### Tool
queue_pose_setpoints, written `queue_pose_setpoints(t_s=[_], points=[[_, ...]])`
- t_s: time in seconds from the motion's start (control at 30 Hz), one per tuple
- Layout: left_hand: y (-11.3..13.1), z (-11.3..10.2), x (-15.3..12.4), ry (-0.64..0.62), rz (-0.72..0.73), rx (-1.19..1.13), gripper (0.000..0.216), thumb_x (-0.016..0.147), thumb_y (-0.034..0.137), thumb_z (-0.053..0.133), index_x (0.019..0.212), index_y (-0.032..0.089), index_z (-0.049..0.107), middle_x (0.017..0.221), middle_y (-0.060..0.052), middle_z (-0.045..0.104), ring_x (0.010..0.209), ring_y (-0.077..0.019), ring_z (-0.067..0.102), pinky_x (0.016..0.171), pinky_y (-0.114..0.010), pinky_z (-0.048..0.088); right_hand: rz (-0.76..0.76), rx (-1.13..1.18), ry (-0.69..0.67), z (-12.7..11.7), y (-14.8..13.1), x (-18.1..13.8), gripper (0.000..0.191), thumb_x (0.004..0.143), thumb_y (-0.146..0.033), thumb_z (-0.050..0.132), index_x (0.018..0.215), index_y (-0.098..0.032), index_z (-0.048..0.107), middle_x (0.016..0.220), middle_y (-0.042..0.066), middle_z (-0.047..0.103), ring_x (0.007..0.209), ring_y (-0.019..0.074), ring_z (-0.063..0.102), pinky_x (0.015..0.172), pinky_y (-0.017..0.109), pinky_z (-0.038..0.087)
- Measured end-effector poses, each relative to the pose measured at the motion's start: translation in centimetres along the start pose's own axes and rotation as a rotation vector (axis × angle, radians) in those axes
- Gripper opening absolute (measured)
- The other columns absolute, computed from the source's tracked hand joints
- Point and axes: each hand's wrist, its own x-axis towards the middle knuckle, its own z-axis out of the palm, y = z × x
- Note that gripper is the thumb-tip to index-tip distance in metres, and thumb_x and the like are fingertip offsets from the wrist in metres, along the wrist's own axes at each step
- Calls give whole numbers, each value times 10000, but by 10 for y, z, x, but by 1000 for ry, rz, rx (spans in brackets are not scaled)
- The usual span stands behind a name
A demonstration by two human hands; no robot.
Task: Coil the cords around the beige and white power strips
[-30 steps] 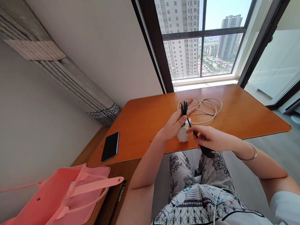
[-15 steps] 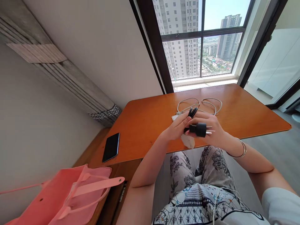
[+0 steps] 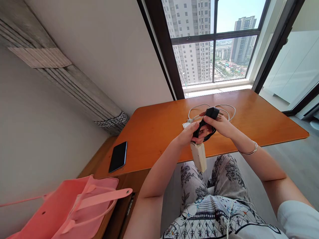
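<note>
1. Plug first: I see the black plug (image 3: 211,113) just inside the right hand (image 3: 221,126), at about 10 o'clock from its palm. With 12 straight up the head view, its long axis runs roughly 8 to 2, and its prongs point to about 3 or 4.
2. The right hand is pinched on that plug, thumb across its lower side; most of the other fingers are hidden from me.
3. At about 8 o'clock from the plug, the left hand (image 3: 186,134) is closed around the bunched black cable (image 3: 198,131), with one loop hanging out towards 4.
4. Below, at about 5 o'clock from the left hand, I see the off-white block (image 3: 199,157) hanging past the edge of the table (image 3: 149,132), its long axis nearly 11 to 5. I cannot tell whether the fingers grip it.
5. My judgement: the next move turns on plug against cable bundle. They lie close, the right hand nearer the plug, the left nearer the bundle and block, so I'd mind the prongs beside the right fingers.
</note>
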Motion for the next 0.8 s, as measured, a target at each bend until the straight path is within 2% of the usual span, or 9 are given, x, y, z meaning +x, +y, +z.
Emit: queue_pose_setpoints(t_s=[0.07,0.17,0.3,0.4,0.47,0.6,0.67,0.73,0.8], points=[[-2,-1,1,66,-8,62,579,727,690,703,736,202,392,538,103,380,343,-5,222,365,-190,291,13,22,53,1,2,-1,589,687,-674,728,955,-156,652,529,-61,519,463,86,468,434,230,379],[-6,0,2,176,-12,167,497,772,622,707,887,200,469,538,120,358,371,-32,290,406,-202,395,58,127,113,4,7,-3,659,672,-670,753,1065,-153,640,455,-111,395,392,63,343,381,223,298],[-11,5,3,278,36,228,503,807,635,658,1009,216,466,529,135,338,379,-50,314,414,-200,432,147,314,49,3,11,-4,663,689,-655,762,1106,-159,624,422,-142,275,376,51,227,378,215,231],[-13,3,4,317,61,209,497,801,660,645,951,234,438,514,146,297,367,-44,270,403,-181,416,129,390,-6,-2,16,-5,613,695,-597,788,1106,-185,595,471,-138,308,417,48,234,435,209,297],[-13,-2,6,340,65,179,513,787,682,645,887,240,406,502,152,260,359,-40,238,397,-174,412,40,362,1,-5,23,-6,616,711,-534,794,1174,-212,547,557,-116,399,466,58,311,505,224,380],[-14,-8,8,402,50,139,556,761,677,675,801,238,337,497,152,250,353,-33,224,398,-168,419,-248,-72,124,-4,46,-10,859,758,-298,756,1466,-263,272,792,-47,571,602,105,485,610,270,456],[-14,-8,10,418,43,135,553,753,668,685,798,236,342,494,151,263,351,-34,236,405,-179,439,-323,-337,247,-3,55,-12,870,807,-221,662,1523,-237,168,815,-22,598,623,130,524,630,295,474],[-16,-5,11,442,46,132,538,744,654,696,801,235,363,488,149,276,351,-39,261,419,-195,466,-342,-548,374,-4,60,-12,813,834,-196,585,1535,-215,173,831,8,626,645,157,564,644,317,492],[-17,-4,13,490,52,120,516,740,620,712,792,230,379,486,144,300,354,-40,290,428,-200,474,-341,-738,445,-7,60,-12,729,852,-206,547,1521,-214,259,897,49,657,703,189,611,663,338,513]])
